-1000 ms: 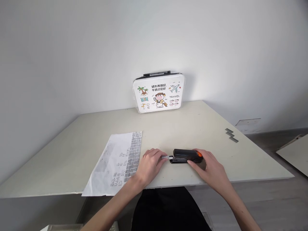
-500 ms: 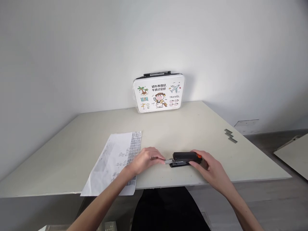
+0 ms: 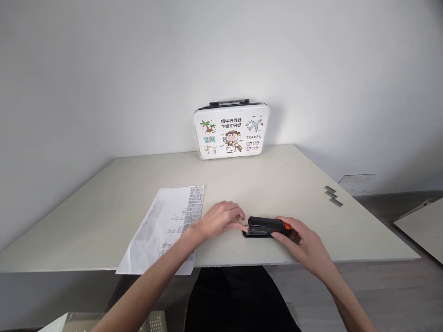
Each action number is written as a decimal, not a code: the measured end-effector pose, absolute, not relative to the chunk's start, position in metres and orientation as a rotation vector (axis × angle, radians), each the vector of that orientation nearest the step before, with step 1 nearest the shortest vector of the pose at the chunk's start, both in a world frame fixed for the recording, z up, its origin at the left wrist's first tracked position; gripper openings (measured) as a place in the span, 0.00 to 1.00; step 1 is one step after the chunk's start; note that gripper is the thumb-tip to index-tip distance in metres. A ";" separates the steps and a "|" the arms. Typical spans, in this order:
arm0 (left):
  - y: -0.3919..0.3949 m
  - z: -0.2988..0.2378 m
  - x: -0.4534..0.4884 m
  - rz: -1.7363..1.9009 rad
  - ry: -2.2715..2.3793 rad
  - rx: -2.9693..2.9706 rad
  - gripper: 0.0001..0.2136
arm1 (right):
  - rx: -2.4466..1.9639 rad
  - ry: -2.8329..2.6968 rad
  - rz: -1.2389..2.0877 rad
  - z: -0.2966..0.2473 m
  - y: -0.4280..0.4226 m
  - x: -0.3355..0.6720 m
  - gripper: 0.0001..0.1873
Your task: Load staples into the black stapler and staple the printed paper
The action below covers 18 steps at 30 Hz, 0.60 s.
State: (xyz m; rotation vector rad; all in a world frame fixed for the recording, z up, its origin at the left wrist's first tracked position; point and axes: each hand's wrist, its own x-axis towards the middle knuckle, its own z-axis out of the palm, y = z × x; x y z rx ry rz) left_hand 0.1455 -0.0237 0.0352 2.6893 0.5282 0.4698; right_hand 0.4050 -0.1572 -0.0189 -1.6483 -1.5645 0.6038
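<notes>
A black stapler (image 3: 265,225) lies on the counter (image 3: 277,180), just right of a printed sheet (image 3: 166,226). The right hand (image 3: 304,240) has its grip wrapped round the stapler's rear; the left hand (image 3: 221,217), its grip loosely spread, touches the nose. A sudden press could nip those fingertips.

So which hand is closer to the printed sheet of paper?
Left. The left hand lies just right of the paper, fingertips at the front of the stapler; the right hand is farther right, gripping its rear.
</notes>
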 end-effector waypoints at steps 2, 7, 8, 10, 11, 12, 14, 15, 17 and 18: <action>-0.036 0.047 0.125 0.471 0.670 2.734 0.15 | -1.673 -1.564 0.603 -0.018 -0.157 0.404 0.26; -0.086 0.058 0.024 0.470 1.290 2.610 0.19 | -1.713 -1.558 0.615 -0.016 -0.159 0.401 0.25; -0.097 0.055 0.003 0.441 1.427 2.573 0.22 | -1.720 -1.556 0.613 -0.015 -0.159 0.401 0.25; -0.118 0.045 -0.032 0.339 1.606 2.553 0.34 | -1.733 -1.556 0.603 -0.016 -0.160 0.402 0.26; -0.126 0.039 -0.043 0.263 1.629 2.561 0.41 | -1.738 -1.557 0.597 -0.016 -0.160 0.403 0.26; -0.133 0.033 -0.050 0.219 1.642 2.577 0.47 | -1.743 -1.556 0.593 -0.017 -0.160 0.404 0.25; -0.140 0.022 -0.051 0.189 1.660 2.612 0.51 | -1.745 -1.556 0.589 -0.019 -0.159 0.405 0.25; -0.141 0.018 -0.047 0.207 1.666 2.629 0.50 | -1.745 -1.557 0.590 -0.020 -0.159 0.405 0.26; -0.140 0.012 -0.034 0.259 1.654 2.650 0.45 | -1.745 -1.559 0.595 -0.021 -0.159 0.405 0.26; -0.138 0.010 -0.025 0.275 1.637 2.653 0.43 | -1.748 -1.557 0.598 -0.021 -0.159 0.404 0.26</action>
